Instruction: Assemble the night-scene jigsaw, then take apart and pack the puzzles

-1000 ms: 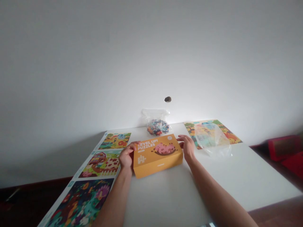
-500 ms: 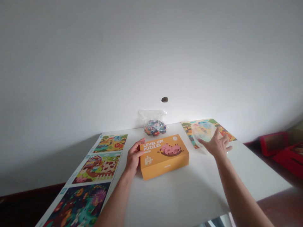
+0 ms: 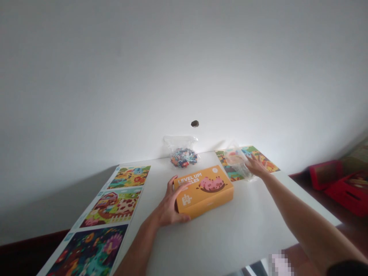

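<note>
A yellow puzzle box [image 3: 211, 199] with a pig picture and "LEVEL UP!" lettering lies flat on the white table. My left hand [image 3: 171, 205] grips its left end, the thumb low at the front edge and the fingers over the top. Farther right, my right hand [image 3: 255, 165] reaches over a clear plastic bag [image 3: 237, 157], fingers spread and touching or very near it. That bag rests on a colourful animal picture sheet [image 3: 270, 165]. Behind the box stands another clear bag holding puzzle pieces [image 3: 184, 157].
Along the table's left edge lies a printed sheet with three pictures, a farm scene [image 3: 115, 205] in the middle. A white wall with a small hole [image 3: 194, 124] rises behind the table [image 3: 230, 237]. Red containers [image 3: 345, 195] stand beyond the right edge.
My left hand has shifted its hold, its thumb now at the box's front edge. My right hand has gone farther over the picture sheet, and the plastic bag there has changed shape.
</note>
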`<state>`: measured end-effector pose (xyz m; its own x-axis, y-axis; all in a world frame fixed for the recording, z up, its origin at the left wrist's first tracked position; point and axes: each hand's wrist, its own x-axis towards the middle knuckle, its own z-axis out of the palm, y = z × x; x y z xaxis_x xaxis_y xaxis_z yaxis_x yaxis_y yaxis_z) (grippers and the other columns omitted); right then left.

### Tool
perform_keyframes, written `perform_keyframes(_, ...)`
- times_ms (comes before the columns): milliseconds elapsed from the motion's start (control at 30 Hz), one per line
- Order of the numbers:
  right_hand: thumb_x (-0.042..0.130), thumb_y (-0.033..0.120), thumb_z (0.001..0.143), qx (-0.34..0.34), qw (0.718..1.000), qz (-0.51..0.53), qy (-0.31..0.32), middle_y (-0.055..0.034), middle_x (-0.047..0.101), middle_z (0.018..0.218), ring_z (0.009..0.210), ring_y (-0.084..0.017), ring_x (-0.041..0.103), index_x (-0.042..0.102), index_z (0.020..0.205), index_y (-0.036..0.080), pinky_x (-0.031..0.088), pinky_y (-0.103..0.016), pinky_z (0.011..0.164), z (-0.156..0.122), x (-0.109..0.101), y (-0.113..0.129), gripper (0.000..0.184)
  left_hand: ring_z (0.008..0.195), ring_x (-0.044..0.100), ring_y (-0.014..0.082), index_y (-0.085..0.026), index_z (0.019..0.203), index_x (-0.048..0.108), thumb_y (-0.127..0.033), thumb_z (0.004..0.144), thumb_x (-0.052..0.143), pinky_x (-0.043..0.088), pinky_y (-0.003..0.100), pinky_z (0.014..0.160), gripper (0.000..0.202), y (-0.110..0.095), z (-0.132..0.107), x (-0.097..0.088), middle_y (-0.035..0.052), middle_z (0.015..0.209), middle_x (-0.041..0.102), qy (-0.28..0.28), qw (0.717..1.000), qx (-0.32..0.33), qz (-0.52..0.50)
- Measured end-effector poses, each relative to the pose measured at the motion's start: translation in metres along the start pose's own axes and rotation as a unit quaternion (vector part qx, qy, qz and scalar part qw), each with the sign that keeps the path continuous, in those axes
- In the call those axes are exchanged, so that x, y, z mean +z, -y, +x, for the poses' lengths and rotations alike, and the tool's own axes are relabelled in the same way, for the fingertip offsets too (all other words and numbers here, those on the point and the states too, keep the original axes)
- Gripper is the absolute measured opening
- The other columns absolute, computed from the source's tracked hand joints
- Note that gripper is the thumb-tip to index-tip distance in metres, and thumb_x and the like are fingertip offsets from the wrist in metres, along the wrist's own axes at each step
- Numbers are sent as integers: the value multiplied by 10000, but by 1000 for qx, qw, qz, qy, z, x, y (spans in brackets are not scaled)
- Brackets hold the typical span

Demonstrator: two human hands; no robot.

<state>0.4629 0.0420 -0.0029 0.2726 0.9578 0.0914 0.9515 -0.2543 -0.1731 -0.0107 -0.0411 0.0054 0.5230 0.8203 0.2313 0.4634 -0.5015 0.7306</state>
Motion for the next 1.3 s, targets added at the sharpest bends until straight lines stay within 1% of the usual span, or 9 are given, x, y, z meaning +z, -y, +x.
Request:
perform_keyframes(133, 514, 485, 851, -19, 999, -7, 46, -149, 265, 1550, 1408, -484, 134, 495, 1379, 276, 146, -768, 976, 1, 14, -4, 568, 1372, 245, 403, -266, 1381, 497, -381, 536, 821, 294, 530, 1129, 913, -4, 1, -1, 118, 1395, 285, -50, 999, -2, 20)
perform_keyframes(300, 470, 452, 883, -48, 996, -42, 65, -137, 164, 1586, 1419, -480, 88, 393, 1452, 286, 122, -789, 964, -23, 24, 0, 598, 1319, 365, 358, -250, 1304, 585, -366, 548, 802, 324, 466, 1128, 796, -7, 2, -14, 103, 1354, 357, -116, 991, 14, -72)
perform_keyframes(467, 419, 450, 906, -81, 993, -69, 51, -82, 80, 1604, 1418, -488, 74, 277, 1496, 332, 154, -795, 957, -80, 25, 23, 619, 1285, 431, 346, -219, 1257, 622, -348, 560, 802, 415, 413, 1073, 732, -30, 20, -31, 106, 1326, 430, -174, 959, 18, -222)
perform_keyframes(533, 456, 466, 885, -96, 993, -61, 40, -71, 87, 1603, 1413, -500, 76, 252, 1500, 348, 152, -798, 959, -112, 24, 40, 659, 1275, 444, 341, -212, 1236, 637, -350, 532, 821, 416, 396, 1073, 740, -46, 39, -35, 98, 1319, 449, -208, 946, 21, -249)
perform_keyframes(600, 459, 478, 885, -113, 992, -41, 23, -68, 105, 1599, 1414, -497, 82, 240, 1501, 362, 138, -799, 970, -143, 23, 62, 663, 1260, 463, 331, -213, 1246, 630, -324, 516, 840, 422, 392, 1067, 768, -61, 66, -34, 94, 1300, 463, -199, 946, 21, -255)
perform_keyframes(767, 558, 511, 818, -135, 991, 9, -16, -59, 119, 1589, 1407, -512, 86, 177, 1504, 401, 73, -821, 975, -206, 28, 120, 792, 1198, 509, 319, -203, 1187, 670, -262, 475, 870, 467, 378, 996, 742, -69, 158, 3, 115, 1292, 451, -141, 959, 26, -246)
perform_keyframes(967, 560, 562, 808, -123, 992, 23, -8, -38, 72, 1585, 1401, -513, 88, 101, 1501, 417, 67, -834, 961, -232, 30, 154, 843, 1220, 478, 283, -140, 1216, 639, -345, 534, 842, 372, 389, 1081, 740, -55, 258, 71, 126, 1310, 448, -94, 985, 3, -147)
perform_keyframes(1133, 536, 559, 833, -101, 994, 24, -18, -16, 177, 1568, 1396, -482, 178, 197, 1472, 462, 122, -806, 988, -232, 25, 162, 730, 1239, 465, 297, -166, 1163, 665, -292, 437, 867, 332, 395, 1114, 764, -57, 282, 99, 103, 1325, 456, -37, 997, 0, -72)
perform_keyframes(1300, 585, 611, 775, -71, 994, 57, -59, -28, 291, 1536, 1386, -489, 216, 390, 1426, 420, 87, -800, 1008, -232, 33, 167, 706, 1296, 435, 336, -118, 1197, 635, -156, 552, 767, 289, 438, 1138, 660, -68, 274, 89, 159, 1375, 453, -1, 999, -23, 36)
